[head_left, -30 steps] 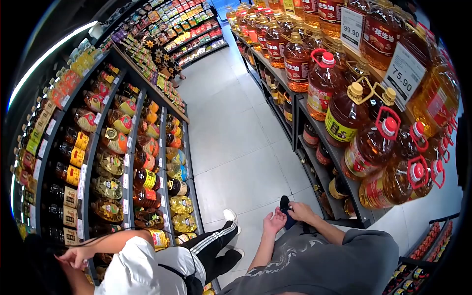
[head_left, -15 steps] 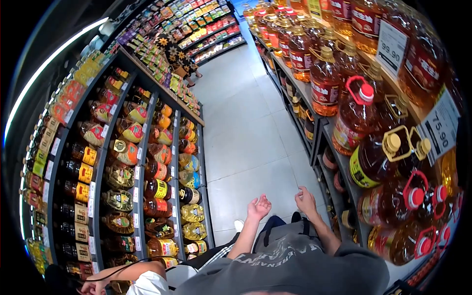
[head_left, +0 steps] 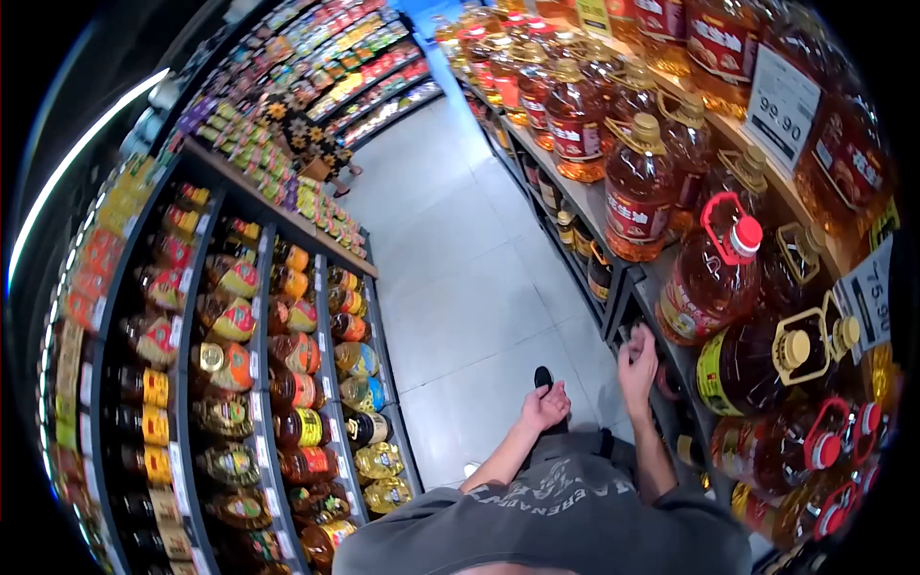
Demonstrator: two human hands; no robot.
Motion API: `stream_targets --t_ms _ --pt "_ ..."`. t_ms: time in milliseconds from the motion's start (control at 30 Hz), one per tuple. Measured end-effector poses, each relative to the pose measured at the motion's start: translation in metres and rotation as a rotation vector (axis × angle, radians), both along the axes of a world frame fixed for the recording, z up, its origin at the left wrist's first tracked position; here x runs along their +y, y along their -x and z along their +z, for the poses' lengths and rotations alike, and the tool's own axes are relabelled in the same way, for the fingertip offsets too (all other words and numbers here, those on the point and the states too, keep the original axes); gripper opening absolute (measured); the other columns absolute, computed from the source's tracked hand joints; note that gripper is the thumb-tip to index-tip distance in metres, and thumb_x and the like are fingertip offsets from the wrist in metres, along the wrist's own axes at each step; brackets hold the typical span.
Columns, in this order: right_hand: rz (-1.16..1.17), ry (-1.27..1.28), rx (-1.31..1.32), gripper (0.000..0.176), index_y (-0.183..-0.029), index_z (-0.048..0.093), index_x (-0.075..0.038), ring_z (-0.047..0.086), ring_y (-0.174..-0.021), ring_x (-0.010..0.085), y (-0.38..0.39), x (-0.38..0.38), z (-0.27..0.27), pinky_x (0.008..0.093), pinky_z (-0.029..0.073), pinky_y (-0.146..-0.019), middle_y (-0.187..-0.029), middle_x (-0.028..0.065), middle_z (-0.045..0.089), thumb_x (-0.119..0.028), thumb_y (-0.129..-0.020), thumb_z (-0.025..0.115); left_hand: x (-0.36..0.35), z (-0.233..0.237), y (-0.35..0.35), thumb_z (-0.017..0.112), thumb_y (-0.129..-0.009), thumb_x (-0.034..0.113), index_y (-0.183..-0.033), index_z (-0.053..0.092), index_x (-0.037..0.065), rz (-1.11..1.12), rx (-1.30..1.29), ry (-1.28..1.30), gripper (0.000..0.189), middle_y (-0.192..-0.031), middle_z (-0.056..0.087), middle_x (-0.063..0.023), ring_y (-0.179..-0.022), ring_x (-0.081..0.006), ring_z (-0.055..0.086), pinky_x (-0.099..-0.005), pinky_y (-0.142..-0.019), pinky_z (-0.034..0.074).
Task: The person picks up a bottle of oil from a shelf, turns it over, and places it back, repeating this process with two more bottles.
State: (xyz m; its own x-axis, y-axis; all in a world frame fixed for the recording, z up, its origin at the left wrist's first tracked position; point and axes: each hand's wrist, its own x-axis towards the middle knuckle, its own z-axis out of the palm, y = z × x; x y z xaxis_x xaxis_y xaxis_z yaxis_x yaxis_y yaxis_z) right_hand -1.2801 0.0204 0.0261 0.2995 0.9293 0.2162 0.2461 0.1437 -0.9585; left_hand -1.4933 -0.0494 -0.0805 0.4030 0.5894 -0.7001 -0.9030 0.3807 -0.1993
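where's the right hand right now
Head view, right side: the right hand is up at the shelf edge, just below the red-capped oil bottle.

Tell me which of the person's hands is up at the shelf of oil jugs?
The right hand, raised to the shelf edge; the left hand hangs lower, over the floor.

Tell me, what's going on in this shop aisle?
A person in a grey shirt stands in a supermarket aisle. Their right hand is raised to the edge of the shelving that carries big cooking-oil bottles; whether it grips anything is unclear. Their left hand is loosely curled above the tiled floor. Another shopper stands at the far end.
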Motion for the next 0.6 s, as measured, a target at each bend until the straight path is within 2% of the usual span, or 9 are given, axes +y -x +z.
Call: stream_targets --t_ms 67,133,200,233,300,433,500,567,600 --pt "-0.108 -0.107 -0.13 0.051 -0.131 0.047 0.001 0.06 -0.099 0.0264 0.004 0.033 0.031 0.0343 0.049 -0.085 -0.114 0.0171 0.059 -0.003 -0.082 0.062 0.029 0.004 0.019 0.036 -0.096 0.023 -0.108 0.062 -0.002 -0.034 -0.025 0.005 0.038 -0.093 0.069 -0.0109 -0.084 -0.0235 0.063 -0.0391 -0.084 0.047" --pt "-0.255 -0.181 -0.19 0.053 -0.13 0.048 0.0 0.058 -0.102 0.0303 0.012 0.064 0.06 0.0367 0.047 -0.09 -0.113 0.0184 0.057 -0.005 -0.08 0.064 0.059 -0.017 0.047 0.038 -0.092 0.023 -0.109 0.062 0.0 -0.07 -0.055 -0.053 0.037 -0.096 0.069 -0.0098 -0.084 -0.0229 0.063 -0.0413 -0.082 0.047" --pt "-0.316 -0.177 -0.214 0.054 -0.13 0.047 0.0 0.054 -0.112 0.0328 0.016 0.087 0.098 0.0386 0.043 -0.097 -0.121 0.0207 0.054 -0.004 -0.078 0.063 0.092 0.004 0.068 0.041 -0.092 0.025 -0.111 0.061 0.0 -0.07 -0.152 -0.017 0.038 -0.096 0.068 -0.0097 -0.086 -0.0228 0.062 -0.0413 -0.083 0.046" --pt "-0.347 -0.225 -0.245 0.056 -0.131 0.045 0.002 0.051 -0.116 0.0343 0.017 0.101 0.107 0.0397 0.041 -0.1 -0.126 0.0213 0.052 -0.003 -0.078 0.062 0.111 0.014 0.076 0.041 -0.092 0.025 -0.112 0.061 0.0 -0.075 -0.115 -0.023 0.037 -0.095 0.068 -0.0093 -0.088 -0.0228 0.062 -0.041 -0.085 0.045" --pt "-0.428 -0.335 -0.264 0.057 -0.131 0.043 0.003 0.05 -0.118 0.0347 0.02 0.128 0.118 0.0399 0.041 -0.1 -0.128 0.0211 0.05 -0.004 -0.078 0.062 0.146 0.032 0.094 0.042 -0.092 0.025 -0.113 0.06 0.0 -0.094 -0.071 -0.007 0.037 -0.094 0.068 -0.009 -0.089 -0.0228 0.062 -0.0407 -0.086 0.044" --pt "-0.499 -0.335 -0.313 0.057 -0.13 0.044 0.003 0.048 -0.122 0.0342 0.027 0.167 0.141 0.0395 0.039 -0.103 -0.133 0.0204 0.048 -0.009 -0.079 0.066 0.218 0.052 0.117 0.042 -0.094 0.027 -0.108 0.062 0.004 -0.082 -0.009 -0.019 0.033 -0.102 0.068 -0.0073 -0.093 -0.0226 0.06 -0.0397 -0.09 0.042" --pt "-0.521 -0.374 -0.478 0.06 -0.131 0.044 0.002 0.046 -0.124 0.0349 0.019 0.194 0.144 0.0408 0.037 -0.105 -0.134 0.0203 0.047 -0.014 -0.079 0.069 0.262 0.041 0.124 0.043 -0.095 0.028 -0.107 0.061 0.006 -0.195 -0.082 -0.179 0.031 -0.104 0.068 -0.0056 -0.093 -0.0218 0.059 -0.039 -0.092 0.041" --pt "-0.489 -0.37 -0.519 0.065 -0.132 0.044 0.001 0.045 -0.126 0.0358 0.007 0.21 0.148 0.0422 0.034 -0.107 -0.136 0.0206 0.046 -0.021 -0.078 0.073 0.297 0.054 0.108 0.044 -0.095 0.028 -0.111 0.059 0.007 -0.224 -0.046 -0.166 0.03 -0.105 0.067 -0.0031 -0.093 -0.0216 0.059 -0.0391 -0.096 0.04" --pt "-0.471 -0.355 -0.539 0.067 -0.133 0.043 0.0 0.044 -0.127 0.0357 0.0 0.218 0.153 0.0426 0.034 -0.107 -0.137 0.0204 0.045 -0.023 -0.078 0.073 0.316 0.063 0.097 0.045 -0.095 0.028 -0.114 0.058 0.007 -0.256 -0.037 -0.248 0.031 -0.107 0.067 -0.0039 -0.095 -0.0215 0.059 -0.0391 -0.097 0.039"
